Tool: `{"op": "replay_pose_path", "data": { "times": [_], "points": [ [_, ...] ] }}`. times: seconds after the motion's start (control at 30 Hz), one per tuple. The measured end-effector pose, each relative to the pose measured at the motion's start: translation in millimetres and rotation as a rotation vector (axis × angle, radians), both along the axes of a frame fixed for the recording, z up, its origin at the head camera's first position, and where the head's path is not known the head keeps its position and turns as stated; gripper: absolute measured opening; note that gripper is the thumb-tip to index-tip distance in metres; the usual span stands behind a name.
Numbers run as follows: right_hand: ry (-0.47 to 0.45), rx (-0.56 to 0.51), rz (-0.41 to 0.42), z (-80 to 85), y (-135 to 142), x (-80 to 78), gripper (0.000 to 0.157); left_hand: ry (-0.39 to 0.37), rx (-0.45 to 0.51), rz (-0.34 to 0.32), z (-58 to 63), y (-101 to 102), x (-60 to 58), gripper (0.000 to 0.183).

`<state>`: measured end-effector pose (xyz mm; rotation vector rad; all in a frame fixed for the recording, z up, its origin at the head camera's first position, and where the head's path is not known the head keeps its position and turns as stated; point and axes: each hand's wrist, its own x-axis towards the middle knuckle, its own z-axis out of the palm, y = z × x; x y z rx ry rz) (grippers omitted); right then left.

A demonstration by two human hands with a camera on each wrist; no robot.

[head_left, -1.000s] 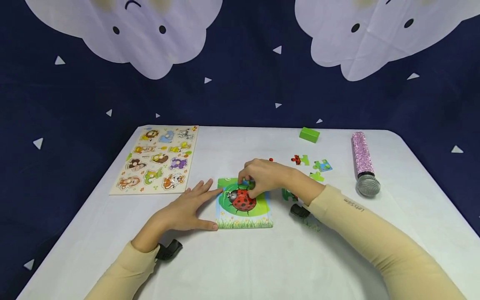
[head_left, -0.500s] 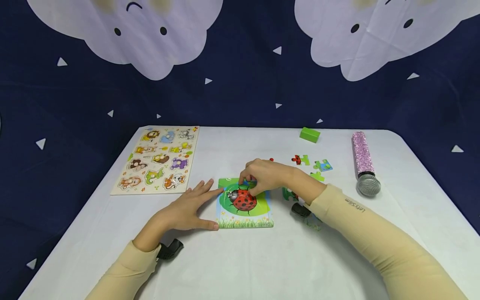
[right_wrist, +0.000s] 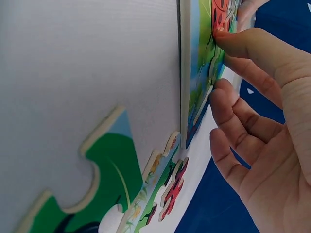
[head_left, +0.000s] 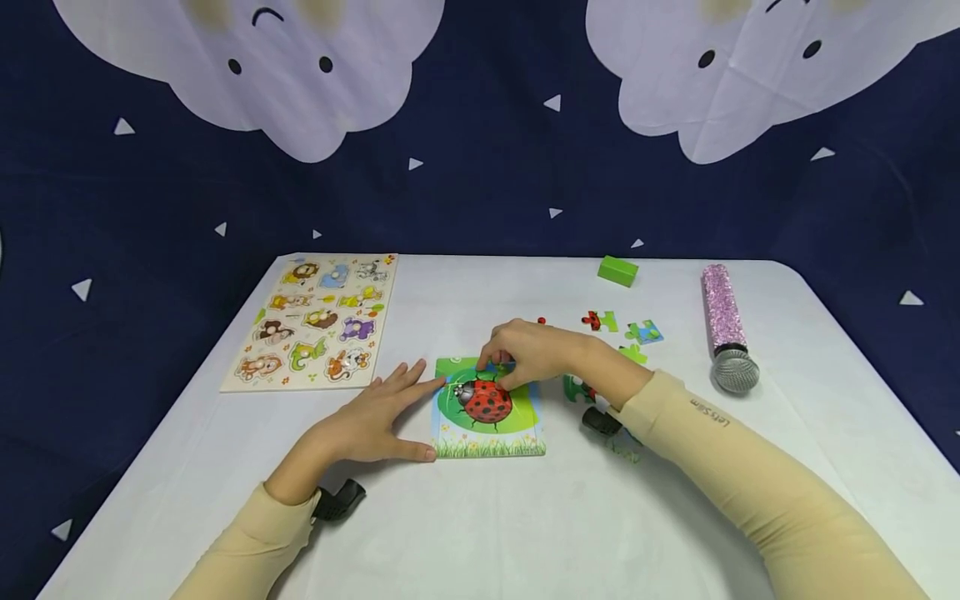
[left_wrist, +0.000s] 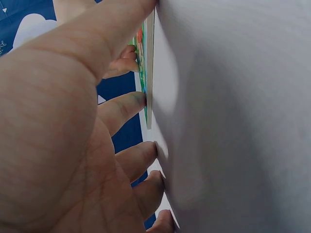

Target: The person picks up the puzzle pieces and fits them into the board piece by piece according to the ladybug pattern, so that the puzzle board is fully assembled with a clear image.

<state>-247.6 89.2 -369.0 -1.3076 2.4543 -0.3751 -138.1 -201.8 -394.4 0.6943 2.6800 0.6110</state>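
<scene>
A square ladybug puzzle board (head_left: 487,446) lies flat on the white table. My left hand (head_left: 372,421) is spread at its left side, thumb and index finger touching the edge; in the left wrist view the index fingertip (left_wrist: 140,98) meets the board's rim. Over the board's upper right part, my right hand (head_left: 528,354) has thumb and fingers bent down. In the right wrist view, its thumb and index finger pinch a green puzzle piece (right_wrist: 214,60) at the board's surface. The hand partly hides that piece in the head view.
Several loose puzzle pieces, including a red and green one (head_left: 600,321) and a green and blue one (head_left: 645,332), lie right of the board. A green block (head_left: 618,271) and a glittery pink microphone (head_left: 725,325) stand farther out. An animal peg puzzle (head_left: 315,321) lies at back left.
The fingers of my right hand have shifted slightly over the piece on the board. My left hand stays at the board's left edge.
</scene>
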Motion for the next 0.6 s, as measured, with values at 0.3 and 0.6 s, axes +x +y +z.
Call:
{"op": "replay_pose_path", "data": {
  "times": [0.3,0.6],
  "points": [
    [-0.032,-0.014,-0.013,1.2,0.4,-1.4,0.034,-0.016,0.01,-0.003,-1.0,-1.1,-1.7,0.101],
    [-0.023,0.004,-0.016,2.6,-0.8,-1.1,0.036,-0.017,0.008,-0.002,-0.8,-1.0,-1.4,0.101]
  ]
}}
